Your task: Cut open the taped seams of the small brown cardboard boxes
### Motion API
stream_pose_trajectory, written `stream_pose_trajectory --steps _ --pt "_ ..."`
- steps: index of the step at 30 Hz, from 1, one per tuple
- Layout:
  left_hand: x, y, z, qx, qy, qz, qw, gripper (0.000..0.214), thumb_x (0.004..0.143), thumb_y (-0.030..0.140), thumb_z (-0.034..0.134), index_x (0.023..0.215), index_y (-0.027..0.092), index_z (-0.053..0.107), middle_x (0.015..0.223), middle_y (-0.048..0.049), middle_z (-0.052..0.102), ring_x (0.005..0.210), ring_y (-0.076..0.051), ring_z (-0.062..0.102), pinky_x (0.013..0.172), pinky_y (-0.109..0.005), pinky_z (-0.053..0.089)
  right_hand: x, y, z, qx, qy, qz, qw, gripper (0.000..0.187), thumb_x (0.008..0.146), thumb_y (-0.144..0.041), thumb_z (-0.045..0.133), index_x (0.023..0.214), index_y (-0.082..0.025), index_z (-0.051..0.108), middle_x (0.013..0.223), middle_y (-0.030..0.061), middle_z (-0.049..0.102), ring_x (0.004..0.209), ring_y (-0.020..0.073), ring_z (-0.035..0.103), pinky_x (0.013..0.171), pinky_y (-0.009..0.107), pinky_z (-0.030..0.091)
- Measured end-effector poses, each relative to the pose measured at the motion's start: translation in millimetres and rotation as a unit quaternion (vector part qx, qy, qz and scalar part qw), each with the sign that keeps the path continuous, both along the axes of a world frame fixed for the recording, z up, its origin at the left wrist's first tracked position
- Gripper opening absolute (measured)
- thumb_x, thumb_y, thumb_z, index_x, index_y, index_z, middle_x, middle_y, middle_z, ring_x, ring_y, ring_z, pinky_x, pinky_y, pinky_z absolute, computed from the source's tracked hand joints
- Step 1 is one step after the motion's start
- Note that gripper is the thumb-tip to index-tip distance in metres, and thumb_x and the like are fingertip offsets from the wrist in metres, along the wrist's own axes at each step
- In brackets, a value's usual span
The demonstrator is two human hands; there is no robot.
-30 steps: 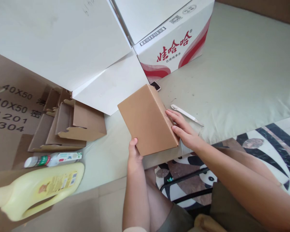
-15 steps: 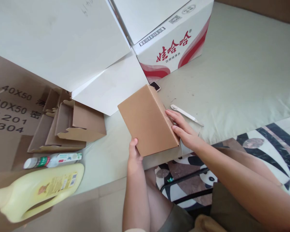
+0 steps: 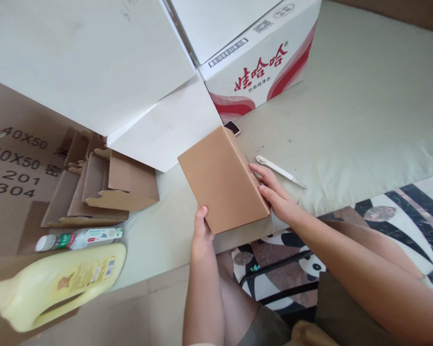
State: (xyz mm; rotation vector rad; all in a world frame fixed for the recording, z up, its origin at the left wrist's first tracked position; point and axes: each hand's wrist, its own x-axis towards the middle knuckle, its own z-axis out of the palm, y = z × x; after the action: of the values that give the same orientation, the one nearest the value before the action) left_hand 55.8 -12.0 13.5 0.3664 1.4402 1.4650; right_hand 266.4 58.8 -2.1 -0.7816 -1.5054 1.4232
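Clamping the left hand (image 3: 203, 229) on the near-left corner of the brown box (image 3: 223, 182), with thumb on top. Laying the right hand (image 3: 280, 202) along its right side, too hidden to tell whether closed. Holding it over pale green cloth (image 3: 364, 96), near the white knife (image 3: 278, 169).

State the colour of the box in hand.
The box is brown, seen in the head view.

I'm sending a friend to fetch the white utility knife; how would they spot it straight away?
Find the white carton with red lettering. On the pale green cloth in front of it, beside the right hand, lies the utility knife: slim and white, unlike the bulky brown cardboard box that hand touches.
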Motion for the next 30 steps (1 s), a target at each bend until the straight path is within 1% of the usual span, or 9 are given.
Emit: stream_pose_trajectory --steps 6,8,14,20,24,27,30 --pt "1.7 -0.2 0.1 0.005 0.004 -0.006 1.0 0.058 0.05 0.054 0.077 0.096 0.02 0.065 0.092 -0.0086 0.072 0.102 -0.032 0.068 0.077 -0.038 0.054 -1.7 0.1 1.7 -0.02 -0.001 0.006 1.0 0.054 0.096 -0.059 0.042 0.146 -0.037 0.043 0.156 0.0057 0.038 0.145 0.0304 0.038 0.121 0.058 0.029" --pt "1.9 -0.1 -0.6 0.005 0.002 -0.001 1.0 0.055 0.051 0.054 0.076 0.093 0.02 0.065 0.095 -0.0092 0.073 0.101 -0.032 0.068 0.078 -0.038 0.055 -2.3 -0.2 2.3 -0.022 -0.002 0.002 1.0 0.054 0.096 -0.059 0.042 0.146 -0.036 0.043 0.156 0.0059 0.038 0.145 0.0301 0.037 0.121 0.058 0.029" --pt "3.9 1.4 0.9 0.005 -0.009 0.02 1.0 0.053 0.047 0.051 0.079 0.088 0.019 0.066 0.1 -0.0097 0.074 0.094 -0.03 0.07 0.072 -0.036 0.056 -2.7 -0.9 3.7 -0.025 -0.002 0.003 1.0 0.056 0.097 -0.057 0.042 0.147 -0.033 0.042 0.155 0.0077 0.04 0.146 0.0302 0.036 0.122 0.058 0.028" --pt "5.3 2.9 2.7 0.009 -0.003 0.016 1.0 0.053 0.048 0.052 0.078 0.087 0.02 0.065 0.103 -0.0109 0.073 0.099 -0.032 0.069 0.079 -0.04 0.056 -2.1 -1.1 1.6 -0.024 -0.004 0.001 1.0 0.055 0.097 -0.055 0.041 0.147 -0.033 0.041 0.156 0.007 0.04 0.145 0.0301 0.037 0.121 0.059 0.029" --pt "4.8 2.3 1.9 0.003 -0.005 0.023 1.0 0.053 0.048 0.052 0.078 0.088 0.02 0.065 0.106 -0.011 0.073 0.1 -0.032 0.069 0.08 -0.04 0.056 -1.9 -0.9 0.9 -0.024 -0.006 0.004 1.0 0.054 0.098 -0.054 0.041 0.148 -0.034 0.041 0.156 0.0062 0.04 0.146 0.0297 0.037 0.121 0.059 0.03" --pt "4.4 1.8 0.5 -0.001 -0.004 0.026 1.0 0.053 0.048 0.052 0.078 0.088 0.02 0.065 0.104 -0.0108 0.073 0.098 -0.032 0.069 0.08 -0.041 0.056 -1.9 -0.7 -0.1 -0.024 -0.004 0.006 1.0 0.053 0.098 -0.053 0.041 0.148 -0.035 0.041 0.156 0.006 0.041 0.146 0.0297 0.037 0.121 0.059 0.03" --pt "4.4 1.7 -0.3 0.002 0.004 0.016 1.0 0.053 0.05 0.053 0.076 0.089 0.02 0.063 0.104 -0.0105 0.073 0.101 -0.033 0.069 0.082 -0.043 0.056 -2.0 -0.8 -1.1 -0.027 -0.004 0.005 1.0 0.053 0.098 -0.053 0.041 0.148 -0.035 0.041 0.155 0.0057 0.042 0.145 0.0294 0.038 0.121 0.059 0.03"
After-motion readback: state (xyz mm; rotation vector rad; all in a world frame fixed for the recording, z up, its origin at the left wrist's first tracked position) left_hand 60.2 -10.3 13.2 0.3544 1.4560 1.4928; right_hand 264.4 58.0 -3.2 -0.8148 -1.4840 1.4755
